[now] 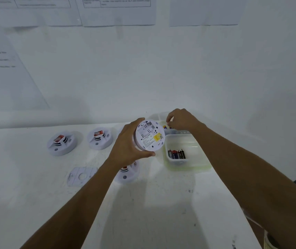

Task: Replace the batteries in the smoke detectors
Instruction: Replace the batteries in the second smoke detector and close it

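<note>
Head view: left hand [125, 146] grip clamped on smoke detector [149, 135], label [148, 140] print illegible; right hand [181, 119] grip, cannot tell.

No wording can be read. Blurred lines of print are seen on the paper sheets [118, 11]. A densely printed label and a yellow sticker [157, 137] are borne on the back of the upturned smoke detector [149, 136], too small to decipher. Lettering on the batteries [176, 154] is illegible
</note>
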